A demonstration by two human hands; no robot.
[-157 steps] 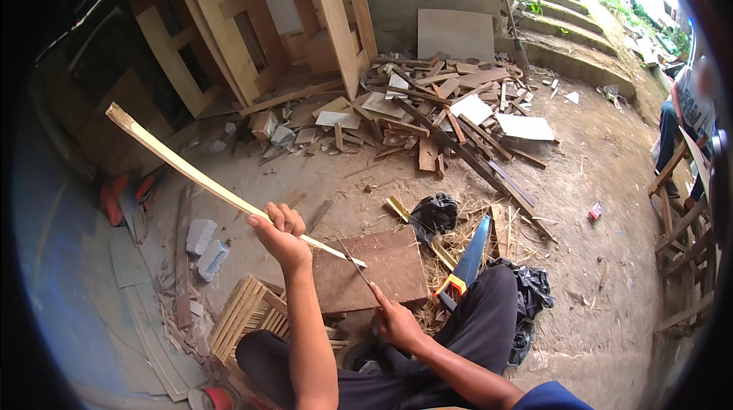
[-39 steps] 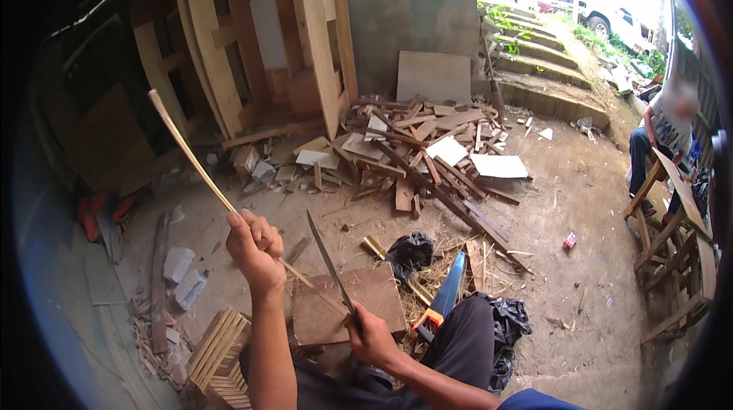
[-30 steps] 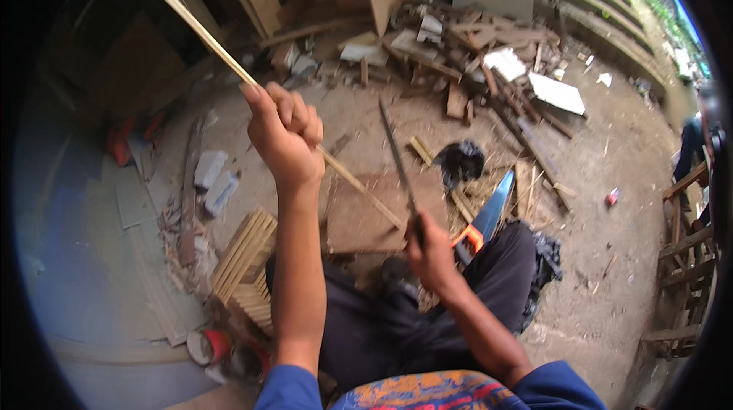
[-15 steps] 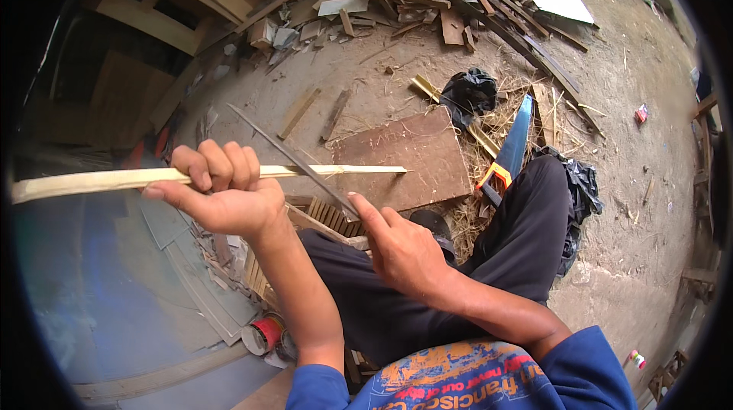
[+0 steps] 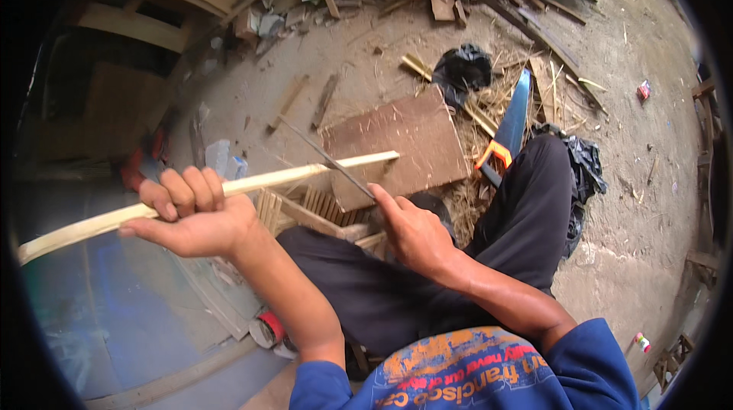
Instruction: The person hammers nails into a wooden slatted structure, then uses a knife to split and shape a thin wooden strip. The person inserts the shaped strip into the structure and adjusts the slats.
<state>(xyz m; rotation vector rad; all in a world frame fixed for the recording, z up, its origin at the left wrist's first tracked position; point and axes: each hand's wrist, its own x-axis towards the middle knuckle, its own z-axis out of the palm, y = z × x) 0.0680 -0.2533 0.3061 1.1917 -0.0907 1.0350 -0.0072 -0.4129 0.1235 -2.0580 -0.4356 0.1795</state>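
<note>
A long pale bamboo strip (image 5: 279, 179) slants from the left edge up to the middle of the view. My left hand (image 5: 200, 219) is closed around it, fingers curled over the top and the thumb stretched along the underside. In my right hand (image 5: 418, 236) is a knife whose thin, long blade (image 5: 336, 163) crosses the strip near its far end. The index finger lies along the blade; the handle is hidden in the fist. Beneath the strip's tip lies a brown board (image 5: 405, 131), close in front of my knees.
A handsaw (image 5: 513, 116) with an orange and black handle rests on straw-like shavings by my right knee. Black plastic bags (image 5: 462, 70) lie nearby. Scrap wood (image 5: 435, 1) is piled at the back. A red can (image 5: 269, 328) stands at lower left, beside grey-blue sheets (image 5: 137, 311).
My left hand has moved left and down with the bamboo strip, which now slants more steeply. The knife has shifted right along with my right hand. The whole view has tilted slightly.
</note>
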